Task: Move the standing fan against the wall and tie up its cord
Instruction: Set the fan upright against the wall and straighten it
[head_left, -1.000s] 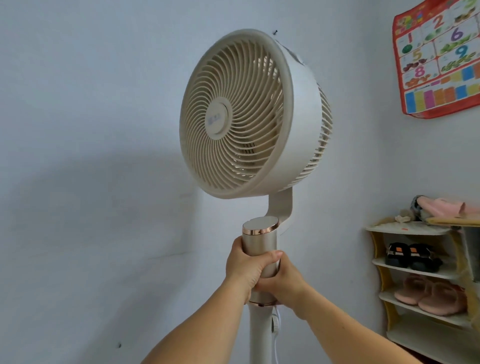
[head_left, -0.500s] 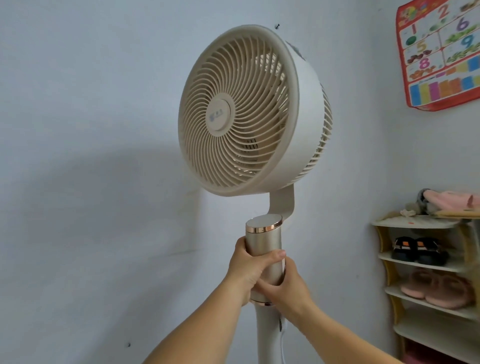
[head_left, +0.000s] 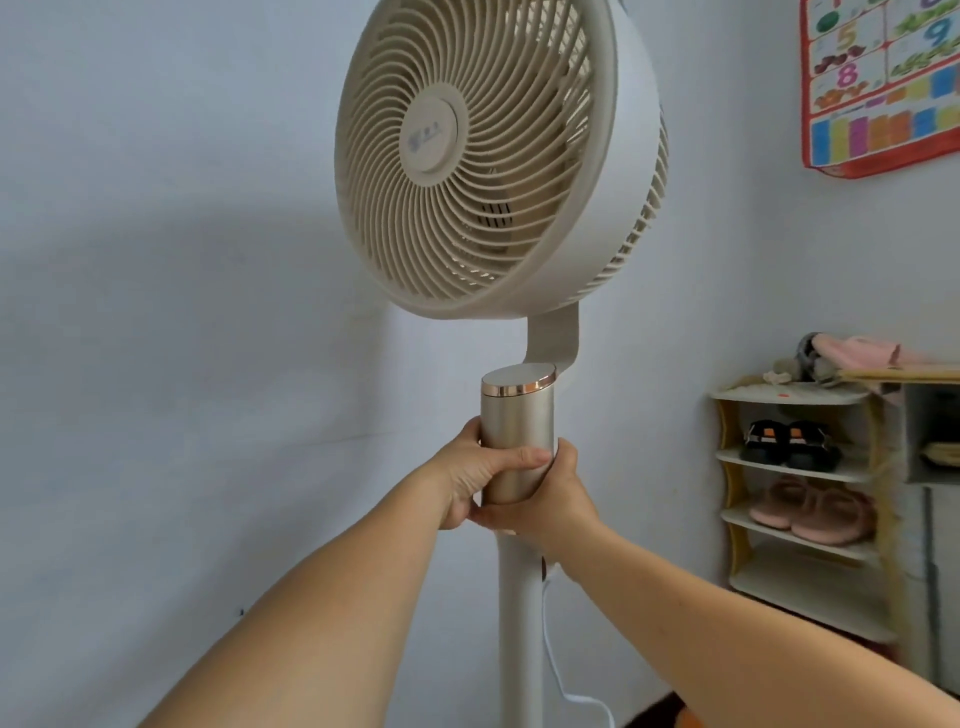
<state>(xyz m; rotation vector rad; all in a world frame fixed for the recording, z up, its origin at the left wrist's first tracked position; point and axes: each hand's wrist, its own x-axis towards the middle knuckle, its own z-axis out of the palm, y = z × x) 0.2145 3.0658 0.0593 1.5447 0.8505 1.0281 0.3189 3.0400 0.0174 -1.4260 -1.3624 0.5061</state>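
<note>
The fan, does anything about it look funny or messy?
Only one thing: the white cord hangs loose beside the pole and loops near the bottom, not tied up. The fan itself looks undamaged, held by the left hand and right hand.

Beige fan (head_left: 467, 156), white cord (head_left: 553, 660), grey wall (head_left: 156, 208).

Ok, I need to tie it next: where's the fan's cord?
The white cord hangs loose just right of the fan's pole, below the right hand.
</note>
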